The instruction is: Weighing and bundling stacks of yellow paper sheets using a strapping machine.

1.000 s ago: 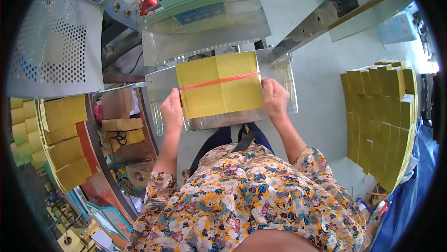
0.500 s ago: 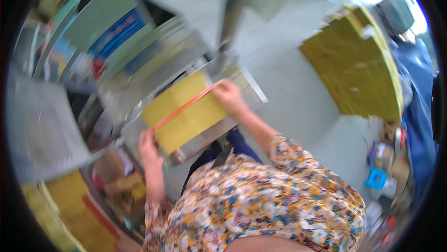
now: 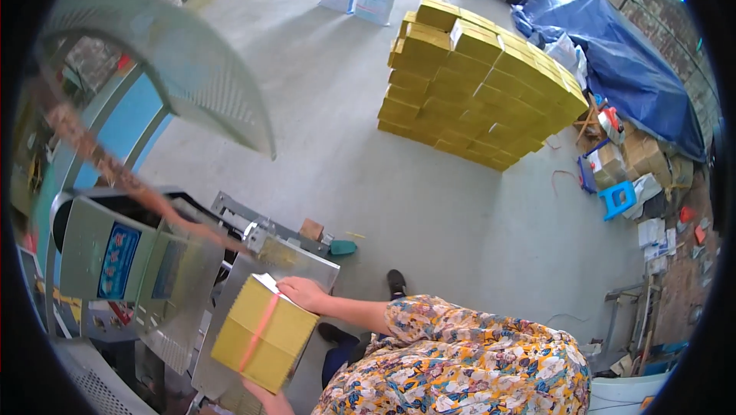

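Note:
Between my hands is a yellow block-shaped bundle (image 3: 238, 331) with serrated-looking edges and a pink-red strap (image 3: 262, 327) across its top. It is tilted above the metal worktop (image 3: 202, 369) of a machine; whether it touches the worktop I cannot tell. My right hand (image 3: 303, 293) grips its far end, where a white face shows, with the fingertips on the top edge. At the near end, my left hand (image 3: 264, 398) holds it from the side and below, its fingers mostly hidden under the bundle.
A grey-green machine housing (image 3: 88, 261) with a blue label stands left. A brown rope-like bar (image 3: 130, 185) crosses in front of it. A tall stack of similar yellow bundles (image 3: 468, 85) is on the floor ahead. Beyond lie a blue tarpaulin (image 3: 613, 62) and a blue stool (image 3: 618, 200).
My view has swung toward the right, toward the stack. The bundle, lying flat with my hands at the strap's ends, is now turned and tilted, with my hands at its opposite ends.

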Demonstrator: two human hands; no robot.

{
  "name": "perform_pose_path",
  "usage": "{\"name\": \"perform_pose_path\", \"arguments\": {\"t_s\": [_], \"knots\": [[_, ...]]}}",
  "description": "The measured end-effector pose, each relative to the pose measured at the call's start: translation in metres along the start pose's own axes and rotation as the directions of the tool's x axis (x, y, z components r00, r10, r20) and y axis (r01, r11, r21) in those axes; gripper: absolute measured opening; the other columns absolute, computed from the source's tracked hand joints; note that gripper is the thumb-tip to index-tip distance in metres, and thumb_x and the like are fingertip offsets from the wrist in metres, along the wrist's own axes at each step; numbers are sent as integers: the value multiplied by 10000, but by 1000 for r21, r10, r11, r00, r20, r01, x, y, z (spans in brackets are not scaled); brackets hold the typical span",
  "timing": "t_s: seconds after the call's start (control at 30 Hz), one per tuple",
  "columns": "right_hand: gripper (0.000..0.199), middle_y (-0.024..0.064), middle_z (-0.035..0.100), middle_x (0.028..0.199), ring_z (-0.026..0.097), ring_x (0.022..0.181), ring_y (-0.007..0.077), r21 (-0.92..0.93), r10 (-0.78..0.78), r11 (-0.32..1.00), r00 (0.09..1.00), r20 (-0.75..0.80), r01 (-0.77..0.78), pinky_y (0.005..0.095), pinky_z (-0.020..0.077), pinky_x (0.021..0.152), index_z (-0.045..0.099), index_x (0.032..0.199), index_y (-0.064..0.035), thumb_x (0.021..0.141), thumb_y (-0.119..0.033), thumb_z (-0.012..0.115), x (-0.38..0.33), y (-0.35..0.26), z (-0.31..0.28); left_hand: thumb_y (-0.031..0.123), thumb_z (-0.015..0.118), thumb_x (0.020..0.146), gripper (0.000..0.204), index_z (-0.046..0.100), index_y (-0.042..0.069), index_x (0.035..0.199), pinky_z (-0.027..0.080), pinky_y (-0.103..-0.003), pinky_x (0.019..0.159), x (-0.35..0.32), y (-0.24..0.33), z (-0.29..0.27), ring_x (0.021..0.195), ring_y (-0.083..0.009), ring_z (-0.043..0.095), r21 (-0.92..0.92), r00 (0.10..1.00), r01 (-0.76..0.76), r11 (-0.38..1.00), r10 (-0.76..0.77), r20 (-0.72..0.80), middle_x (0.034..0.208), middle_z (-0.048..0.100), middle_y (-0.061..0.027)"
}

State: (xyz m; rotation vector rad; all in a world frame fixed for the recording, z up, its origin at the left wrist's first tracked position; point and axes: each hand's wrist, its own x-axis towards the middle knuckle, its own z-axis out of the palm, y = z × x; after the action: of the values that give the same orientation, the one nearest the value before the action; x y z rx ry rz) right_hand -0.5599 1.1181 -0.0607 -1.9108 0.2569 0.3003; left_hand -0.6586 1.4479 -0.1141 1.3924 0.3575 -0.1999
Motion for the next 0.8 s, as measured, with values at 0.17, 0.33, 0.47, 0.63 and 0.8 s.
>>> {"name": "perform_pose_path", "arguments": {"t_s": [0.17,0.33,0.47,0.63,0.8], "knots": [[391,114,658,1194,600,1125,270,224,138,968,986,-95,-114,350,444,965,649,1183,-88,964,-361,473,-63,49,-107,367,447,1002,453,515,15,1277,542,-381,820,-49,26,141,990,-246,646,-172,982,152,973,-129,141,1171,621,-126],[354,85,685,1113,627,1030,188,625,226,779,949,-219,-41,322,478,913,646,1202,-50,969,-290,531,-117,161,-253,371,450,1002,432,533,42,1270,541,-373,834,-78,65,356,999,-244,645,-182,933,310,933,-261,249,1168,625,-104],[327,89,675,1093,641,952,150,861,429,505,883,-190,-60,286,516,816,640,1200,1,968,-217,566,-169,150,-377,367,483,993,407,577,68,1254,541,-354,816,-79,59,482,965,-223,660,-45,860,480,876,-459,223,1113,655,-79],[319,86,670,1079,643,928,143,921,554,390,799,-234,-1,279,526,769,638,1192,16,959,-196,591,-182,199,-455,347,490,995,385,598,53,1219,540,-336,792,-56,41,589,937,-208,664,149,845,437,887,-462,271,1105,653,-78],[401,88,668,1044,640,892,144,883,591,459,707,-390,103,284,526,740,560,1265,21,944,-214,611,-133,203,-518,348,472,1003,404,576,39,1241,550,-364,815,-2,46,673,974,-235,662,83,775,503,860,-491,399,1139,652,-105]]}}
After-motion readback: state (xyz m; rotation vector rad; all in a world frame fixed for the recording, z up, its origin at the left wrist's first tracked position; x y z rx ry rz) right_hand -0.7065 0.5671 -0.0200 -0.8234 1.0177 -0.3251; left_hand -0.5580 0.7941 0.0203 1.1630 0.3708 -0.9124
